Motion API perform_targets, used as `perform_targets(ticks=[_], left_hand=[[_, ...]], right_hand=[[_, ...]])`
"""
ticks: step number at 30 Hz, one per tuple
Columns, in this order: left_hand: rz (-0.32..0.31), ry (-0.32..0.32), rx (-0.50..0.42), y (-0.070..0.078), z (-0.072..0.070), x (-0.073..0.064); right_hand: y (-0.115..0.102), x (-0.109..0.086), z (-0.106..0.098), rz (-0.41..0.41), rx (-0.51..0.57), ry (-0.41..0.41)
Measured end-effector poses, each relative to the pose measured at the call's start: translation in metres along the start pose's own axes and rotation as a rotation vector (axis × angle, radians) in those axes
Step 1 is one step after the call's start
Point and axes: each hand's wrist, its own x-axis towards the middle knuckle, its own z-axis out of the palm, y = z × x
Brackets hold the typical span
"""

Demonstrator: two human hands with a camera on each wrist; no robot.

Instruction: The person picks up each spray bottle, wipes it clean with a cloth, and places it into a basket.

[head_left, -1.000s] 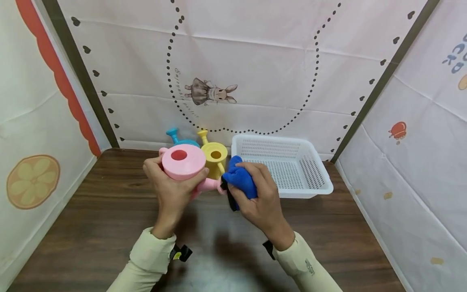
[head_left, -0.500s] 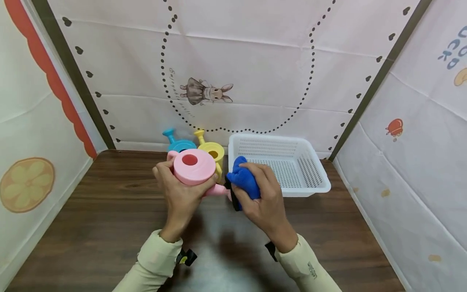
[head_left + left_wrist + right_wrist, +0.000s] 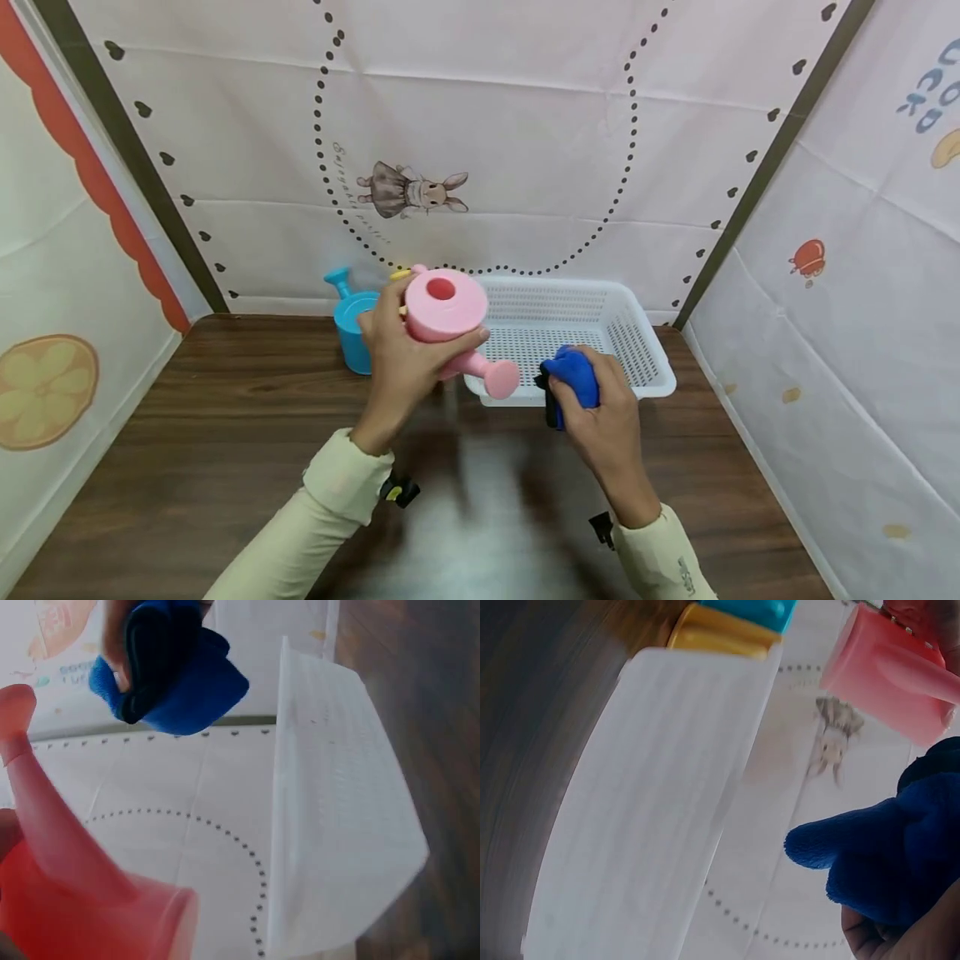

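My left hand grips a pink toy watering can around its body and holds it up in front of the basket's left end. The can's round sprinkler head points to the right. My right hand holds a bunched blue cloth with a black edge, over the basket's front rim. In the left wrist view the cloth hangs from the right fingers, apart from the can's spout. In the right wrist view a folded end of the cloth sticks out past the fingers.
A white perforated basket stands against the back wall. To its left is a blue watering can. A yellow watering can sits between them, mostly hidden in the head view. Printed fabric walls enclose the wooden table.
The left hand has carried the pink watering can right, across the yellow one. The right hand has drawn the blue cloth right, so the cloth and spout, close together before, are now apart.
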Motion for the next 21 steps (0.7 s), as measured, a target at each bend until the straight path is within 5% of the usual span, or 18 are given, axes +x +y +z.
perform_targets(ticks=[6,10,17,21], left_hand=[[-0.009,-0.24,0.114,0.004,0.051,0.017],[-0.067,-0.307,0.22,-0.009,0.078,0.025],[-0.148,-0.454,0.383,-0.036,0.104,0.038],[-0.142,-0.521,0.475,-0.048,0.117,0.042]], right_hand=[[0.018,0.009,-0.021,0.098,-0.065,0.072],[0.027,0.006,-0.03,0.155,-0.096,0.071],[0.042,0.001,-0.042,0.204,-0.136,0.09],[0.047,0.002,-0.049,0.241,-0.163,0.086]])
